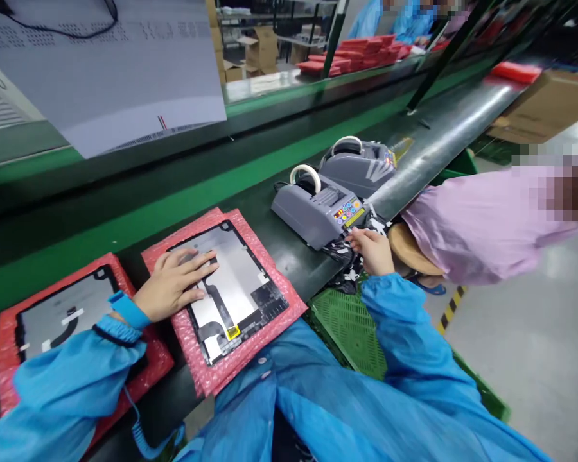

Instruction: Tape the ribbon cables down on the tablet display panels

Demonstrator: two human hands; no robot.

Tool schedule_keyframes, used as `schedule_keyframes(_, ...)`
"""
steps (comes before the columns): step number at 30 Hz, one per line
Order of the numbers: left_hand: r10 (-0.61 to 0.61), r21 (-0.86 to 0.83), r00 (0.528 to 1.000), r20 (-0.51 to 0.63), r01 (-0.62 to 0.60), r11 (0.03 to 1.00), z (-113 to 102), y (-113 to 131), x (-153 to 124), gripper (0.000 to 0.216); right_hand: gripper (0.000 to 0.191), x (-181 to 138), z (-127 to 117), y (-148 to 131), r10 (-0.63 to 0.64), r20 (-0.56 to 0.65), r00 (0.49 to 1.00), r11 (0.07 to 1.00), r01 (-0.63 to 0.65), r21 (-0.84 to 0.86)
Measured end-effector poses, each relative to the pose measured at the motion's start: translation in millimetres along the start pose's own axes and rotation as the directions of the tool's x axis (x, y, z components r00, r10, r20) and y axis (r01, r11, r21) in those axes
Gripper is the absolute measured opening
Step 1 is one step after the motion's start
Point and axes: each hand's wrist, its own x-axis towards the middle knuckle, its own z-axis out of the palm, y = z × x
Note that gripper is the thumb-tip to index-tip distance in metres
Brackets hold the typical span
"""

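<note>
My left hand (180,282) lies flat, fingers spread, on the back of a tablet screen panel (238,273). A dark flex cable with a yellow end (232,332) runs down the panel's silver back. Under the panel is red bubble wrap (279,314). My right hand (372,249) pinches at the front outlet of a grey tape dispenser (313,208) carrying a roll of pale tape (306,178). What its fingertips hold is too small to make out. Dark and white scraps (344,263) hang below that outlet.
A second tape dispenser (359,163) stands behind the first. Another screen panel on red bubble wrap (7,359) lies at the left. A green crate (351,327) sits below the bench edge. A person in pink (481,218) is at the right. A blue coiled cord (139,433) hangs near my left sleeve.
</note>
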Motion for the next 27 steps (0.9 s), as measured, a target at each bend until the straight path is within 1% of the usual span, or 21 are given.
schedule_keyframes(1,0.001,0.008,1.0,-0.005,-0.001,1.0,0.2,0.8,0.0,0.053,0.041,-3.6,1.0,-4.7,-0.013,-0.007,1.0,1.0,0.013,0.009)
schedule_keyframes(2,-0.001,0.013,1.0,-0.009,0.001,1.0,0.4,2.1,0.1,0.055,0.038,-9.8,1.0,-10.7,-0.043,-0.042,0.998,0.999,0.043,-0.014)
schedule_keyframes(4,-0.007,0.01,1.0,-0.009,0.007,1.0,0.5,5.6,0.5,0.06,0.034,-28.0,-0.6,-26.3,-0.148,-0.111,0.983,0.984,0.135,-0.116)
schedule_keyframes(5,-0.009,0.004,1.0,-0.004,0.009,1.0,0.4,7.2,0.9,0.062,0.032,-38.5,-0.3,-35.9,-0.205,-0.11,0.972,0.969,0.186,-0.163)
schedule_keyframes(7,-0.003,-0.016,1.0,0.012,0.003,1.0,-0.1,9.2,2.3,0.064,0.027,-59.5,8.3,-57.8,-0.273,0.05,0.961,0.945,0.277,-0.173)
schedule_keyframes(8,-0.002,-0.022,1.0,0.013,0.002,1.0,-0.2,9.4,3.0,0.064,0.027,-69.2,18.3,-69.5,-0.294,0.192,0.936,0.931,0.326,-0.163)
schedule_keyframes(9,0.0,-0.028,1.0,0.012,0.0,1.0,-0.4,9.5,3.6,0.064,0.027,-78.1,32.5,-81.0,-0.315,0.345,0.884,0.909,0.385,-0.157)
schedule_keyframes(10,0.001,-0.032,1.0,0.01,0.0,0.999,-0.4,9.4,4.0,0.065,0.027,-86.1,50.4,-91.9,-0.327,0.491,0.808,0.887,0.442,-0.136)
schedule_keyframes(11,0.002,-0.036,1.0,0.007,-0.002,0.999,-0.3,9.3,4.2,0.065,0.027,-92.8,71.0,-101.4,-0.326,0.61,0.722,0.867,0.486,-0.113)
schedule_keyframes(12,0.004,-0.041,1.0,0.004,-0.004,0.999,-0.1,9.4,4.3,0.065,0.025,-98.1,93.0,-109.3,-0.312,0.701,0.641,0.849,0.519,-0.097)
schedule_keyframes(13,0.007,-0.046,1.0,0.002,-0.007,0.999,0.2,9.5,4.3,0.065,0.023,-102.0,114.7,-115.2,-0.284,0.768,0.574,0.833,0.544,-0.098)
schedule_keyframes(14,0.01,-0.051,1.0,-0.001,-0.01,0.999,0.6,9.8,4.2,0.064,0.021,-104.7,134.8,-119.3,-0.252,0.81,0.529,0.817,0.565,-0.115)
schedule_keyframes(15,0.012,-0.057,1.0,-0.003,-0.012,0.998,1.1,10.1,4.2,0.064,0.019,-106.5,152.0,-121.8,-0.213,0.842,0.495,0.797,0.587,-0.144)
schedule_keyframes(16,0.013,-0.062,1.0,-0.006,-0.013,0.998,1.7,10.4,4.2,0.064,0.018,-108.0,165.7,-122.9,-0.175,0.864,0.473,0.771,0.611,-0.178)
schedule_keyframes(17,0.013,-0.066,1.0,-0.009,-0.014,0.998,2.3,10.7,4.3,0.064,0.018,-109.4,175.7,-123.4,-0.14,0.877,0.461,0.739,0.638,-0.217)
schedule_keyframes(19,0.009,-0.073,1.0,-0.016,-0.01,0.997,3.3,11.2,4.6,0.064,0.019,-113.0,185.9,-123.6,-0.076,0.883,0.463,0.66,0.687,-0.303)
schedule_keyframes(23,0.008,-0.077,1.0,-0.027,-0.01,0.997,4.1,11.1,5.4,0.063,0.024,-120.9,187.6,-127.3,-0.017,0.861,0.508,0.503,0.749,-0.432)
schedule_keyframes(25,0.015,-0.069,1.0,-0.027,-0.016,0.997,4.3,10.7,5.6,0.063,0.025,-122.9,188.5,-129.7,-0.006,0.86,0.51,0.453,0.769,-0.452)
schedule_keyframes(27,0.019,-0.058,0.999,-0.031,-0.02,0.998,4.5,10.4,5.8,0.064,0.026,-123.1,191.1,-131.0,0.004,0.863,0.506,0.423,0.781,-0.46)
